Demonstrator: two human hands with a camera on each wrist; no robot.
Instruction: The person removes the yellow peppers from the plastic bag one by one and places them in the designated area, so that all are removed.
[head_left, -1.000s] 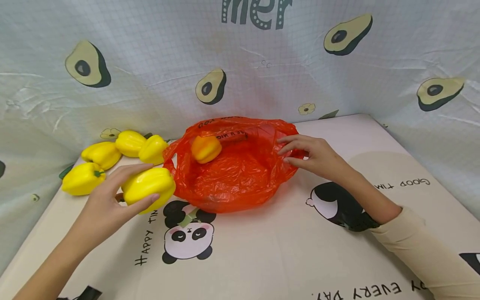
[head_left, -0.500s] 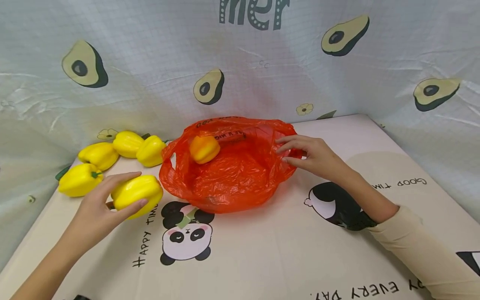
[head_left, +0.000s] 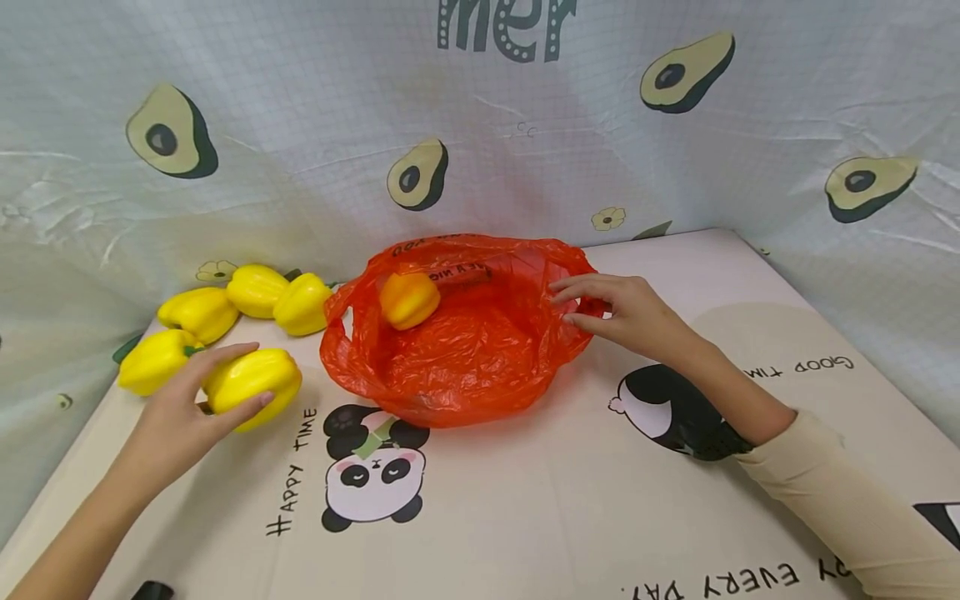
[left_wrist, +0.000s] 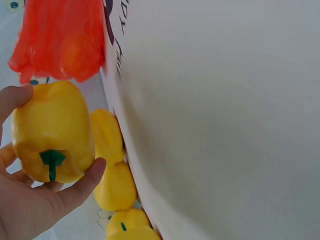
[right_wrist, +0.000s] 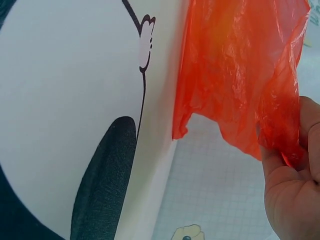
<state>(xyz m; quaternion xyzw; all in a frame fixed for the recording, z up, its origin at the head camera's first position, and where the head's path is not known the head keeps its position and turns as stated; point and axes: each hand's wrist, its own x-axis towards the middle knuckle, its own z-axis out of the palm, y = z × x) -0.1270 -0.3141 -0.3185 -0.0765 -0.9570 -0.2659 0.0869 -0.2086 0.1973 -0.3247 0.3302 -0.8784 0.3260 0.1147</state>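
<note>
My left hand point(head_left: 176, 412) grips a yellow bell pepper point(head_left: 258, 387) between thumb and fingers, left of the bag and apart from it. The left wrist view shows that pepper's green stem point(left_wrist: 52, 159) facing the palm. A red plastic bag point(head_left: 465, 404) stands with its mouth spread wide at the middle of the table. Inside it, on the left, lies another bell pepper point(head_left: 408, 302), tinted orange by the film. My right hand point(head_left: 630, 312) pinches the bag's right rim, its fingers partly behind the film; the right wrist view shows the hand point(right_wrist: 290, 185) at the bag's edge.
Several yellow bell peppers point(head_left: 198, 312) lie behind and left of the left hand, near the cloth wall point(head_left: 300, 100). The table point(head_left: 540, 517) wears a printed cover with a panda. A small black object point(head_left: 153, 591) shows at the bottom left edge.
My left hand has drawn back leftward with the yellow bell pepper, away from the bag's left rim. My right hand keeps its hold on the bag, which stays in place.
</note>
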